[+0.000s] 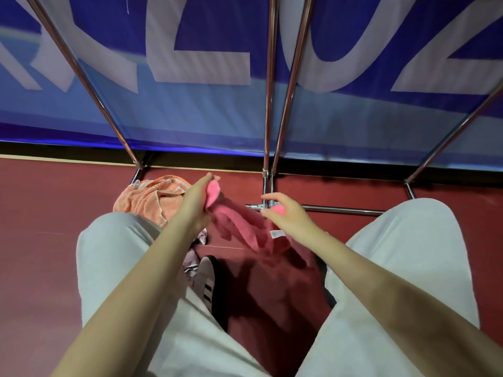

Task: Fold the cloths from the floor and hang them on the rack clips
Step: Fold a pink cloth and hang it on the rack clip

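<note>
While each grip pinches a corner, the pink cloth [239, 227] sags between left hand [200, 198] and right hand [285, 213].

A dark red floor [54, 240] fills six o'clock. At twelve o'clock hangs a blue banner [217, 118] with large white letters; a black strip [68, 151] runs along its foot.

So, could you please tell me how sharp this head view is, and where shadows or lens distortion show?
Head view: the pink cloth is motion-blurred between the left hand and right hand; the rack poles splay outward from wide-angle distortion; the arms cast dark shadows on the red floor between the legs; the orange cloth looks fairly sharp.
</note>
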A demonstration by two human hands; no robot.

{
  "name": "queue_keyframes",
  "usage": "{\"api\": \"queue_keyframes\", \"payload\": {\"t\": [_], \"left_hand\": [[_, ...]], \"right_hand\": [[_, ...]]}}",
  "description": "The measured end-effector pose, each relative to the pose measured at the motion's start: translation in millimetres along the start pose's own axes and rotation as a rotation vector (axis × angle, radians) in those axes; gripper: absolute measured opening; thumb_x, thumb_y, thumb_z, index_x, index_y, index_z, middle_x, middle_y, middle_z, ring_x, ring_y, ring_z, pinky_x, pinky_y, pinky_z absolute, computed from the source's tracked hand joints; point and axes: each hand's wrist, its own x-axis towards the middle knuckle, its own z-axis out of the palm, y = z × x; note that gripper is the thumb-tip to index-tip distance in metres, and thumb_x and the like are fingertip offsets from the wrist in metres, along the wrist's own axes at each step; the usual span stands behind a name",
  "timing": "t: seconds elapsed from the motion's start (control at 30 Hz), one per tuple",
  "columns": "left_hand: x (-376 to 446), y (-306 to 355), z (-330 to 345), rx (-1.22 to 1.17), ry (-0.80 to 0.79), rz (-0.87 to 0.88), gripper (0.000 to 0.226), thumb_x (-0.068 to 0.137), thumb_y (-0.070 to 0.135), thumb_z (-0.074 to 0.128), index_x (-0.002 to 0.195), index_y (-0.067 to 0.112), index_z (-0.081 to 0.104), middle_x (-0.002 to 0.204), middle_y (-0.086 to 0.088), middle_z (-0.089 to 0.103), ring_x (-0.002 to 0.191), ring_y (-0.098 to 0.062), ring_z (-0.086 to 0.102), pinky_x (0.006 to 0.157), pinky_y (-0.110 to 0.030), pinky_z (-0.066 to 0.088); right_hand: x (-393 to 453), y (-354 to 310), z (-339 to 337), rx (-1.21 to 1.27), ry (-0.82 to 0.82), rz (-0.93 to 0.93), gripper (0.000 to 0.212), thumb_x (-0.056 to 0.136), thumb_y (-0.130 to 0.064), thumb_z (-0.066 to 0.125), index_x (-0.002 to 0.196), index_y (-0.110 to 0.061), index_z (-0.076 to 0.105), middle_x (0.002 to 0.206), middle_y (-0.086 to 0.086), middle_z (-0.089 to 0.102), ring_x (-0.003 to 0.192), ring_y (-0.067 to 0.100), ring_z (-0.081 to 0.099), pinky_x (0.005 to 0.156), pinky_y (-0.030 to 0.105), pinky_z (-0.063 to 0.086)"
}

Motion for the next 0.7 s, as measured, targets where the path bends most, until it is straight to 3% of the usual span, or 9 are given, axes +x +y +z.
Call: {"api": "queue_keyframes", "payload": {"t": [0.13, 0.23, 0.3, 0.43, 0.57, 0.63, 0.7], "left_hand": [[-2, -5, 15, -0.065, -0.118, -0.009, 0.031, 0.102, 0.025, 0.041, 0.077, 0.014, 0.056, 0.049, 0.005, 0.051, 0.042, -0.006, 0.048, 0.045, -0.016, 0.042], [1, -7, 16, -0.156, -0.109, -0.008, 0.032, 0.103, 0.023, 0.039, 0.077, 0.013, 0.055, 0.051, 0.003, 0.049, 0.043, -0.007, 0.050, 0.046, -0.014, 0.043], [3, -8, 12, -0.200, -0.101, -0.003, 0.029, 0.103, 0.021, 0.039, 0.080, 0.012, 0.055, 0.054, 0.002, 0.049, 0.045, -0.008, 0.052, 0.046, -0.016, 0.046], [7, -7, 5, -0.255, -0.056, 0.001, 0.028, 0.102, 0.020, 0.040, 0.080, 0.011, 0.054, 0.050, 0.000, 0.051, 0.043, -0.010, 0.053, 0.046, -0.016, 0.047], [-1, -8, 8, -0.285, -0.016, -0.026, 0.027, 0.100, 0.014, 0.040, 0.075, 0.013, 0.049, 0.048, 0.001, 0.047, 0.043, -0.010, 0.048, 0.045, -0.014, 0.045], [-4, -8, 9, -0.260, -0.002, -0.046, 0.027, 0.097, 0.012, 0.042, 0.071, 0.016, 0.046, 0.048, 0.003, 0.042, 0.043, -0.009, 0.043, 0.044, -0.014, 0.042], [-1, -8, 8, -0.045, 0.081, 0.061, 0.026, 0.097, 0.012, 0.044, 0.073, 0.017, 0.052, 0.054, 0.004, 0.049, 0.049, -0.010, 0.049, 0.048, -0.018, 0.044]], "right_hand": [[0, -8, 23, -0.046, -0.170, -0.022, 0.042, 0.082, -0.031, 0.072, 0.122, -0.022, 0.060, 0.115, -0.012, 0.061, 0.104, 0.001, 0.055, 0.084, 0.006, 0.040], [2, -3, 42, -0.129, -0.052, -0.054, 0.047, 0.072, -0.053, 0.071, 0.112, -0.028, 0.064, 0.109, -0.013, 0.067, 0.104, 0.006, 0.060, 0.095, 0.031, 0.047], [4, -1, 48, -0.151, 0.047, -0.062, 0.042, 0.068, -0.061, 0.068, 0.099, -0.033, 0.064, 0.100, -0.013, 0.069, 0.099, 0.010, 0.062, 0.091, 0.036, 0.048], [8, 0, 51, -0.085, 0.062, -0.056, 0.023, 0.073, -0.050, 0.072, 0.069, -0.033, 0.056, 0.071, -0.017, 0.061, 0.078, 0.006, 0.057, 0.082, 0.036, 0.047], [8, -2, 59, -0.028, -0.126, -0.073, 0.014, 0.079, -0.030, 0.074, 0.073, -0.026, 0.062, 0.074, -0.013, 0.061, 0.075, 0.004, 0.054, 0.077, 0.029, 0.047], [10, -4, 60, -0.050, -0.126, -0.095, 0.014, 0.083, -0.024, 0.069, 0.072, -0.021, 0.061, 0.069, -0.013, 0.058, 0.070, 0.005, 0.051, 0.073, 0.032, 0.045], [15, -6, 57, -0.058, -0.088, -0.074, 0.019, 0.085, -0.022, 0.065, 0.068, -0.023, 0.057, 0.058, -0.014, 0.053, 0.058, 0.005, 0.047, 0.065, 0.032, 0.043]]}}
